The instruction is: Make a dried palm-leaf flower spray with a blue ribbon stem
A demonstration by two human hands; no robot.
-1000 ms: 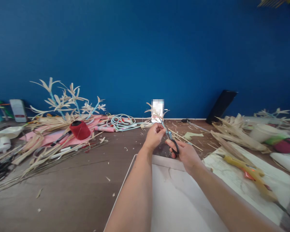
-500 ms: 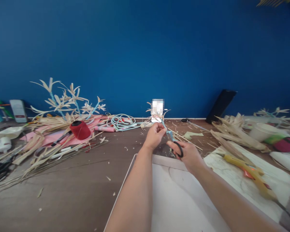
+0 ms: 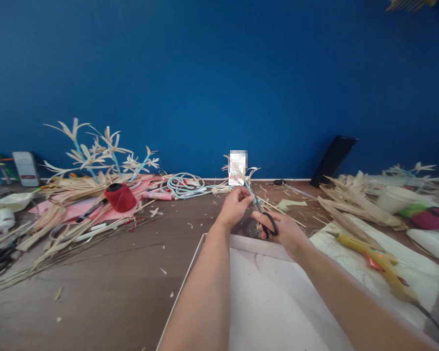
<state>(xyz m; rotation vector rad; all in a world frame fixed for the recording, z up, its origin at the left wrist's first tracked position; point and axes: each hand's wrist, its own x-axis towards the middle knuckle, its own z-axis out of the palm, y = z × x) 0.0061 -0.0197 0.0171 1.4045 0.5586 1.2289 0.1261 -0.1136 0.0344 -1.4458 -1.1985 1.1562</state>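
Note:
My left hand [image 3: 234, 208] pinches the blue-wrapped stem of a pale dried-husk flower [image 3: 253, 172] just above the far end of a white box lid [image 3: 256, 244]. Its petals spread out beyond my fingertips. In my right hand [image 3: 286, 231] is a pair of scissors [image 3: 272, 223], black loops around the fingers. The blades point up and left at the stem, close to my left fingertips. Whether the blades touch the stem is too small to make out.
At left stand more husk flowers [image 3: 89, 158], beside a red thread spool [image 3: 120, 197] and pink paper [image 3: 71, 206]. A coiled pale-blue cord [image 3: 185, 185] lies at the back. To the right, a yellow glue gun [image 3: 378, 263] rests on a whitish sheet [image 3: 417, 292]. A blue wall closes off the back.
The scissors have turned in my right hand, so their loops show more and the blades point more upward. A blue piece hanging near the blades no longer shows. My left hand stays almost in place.

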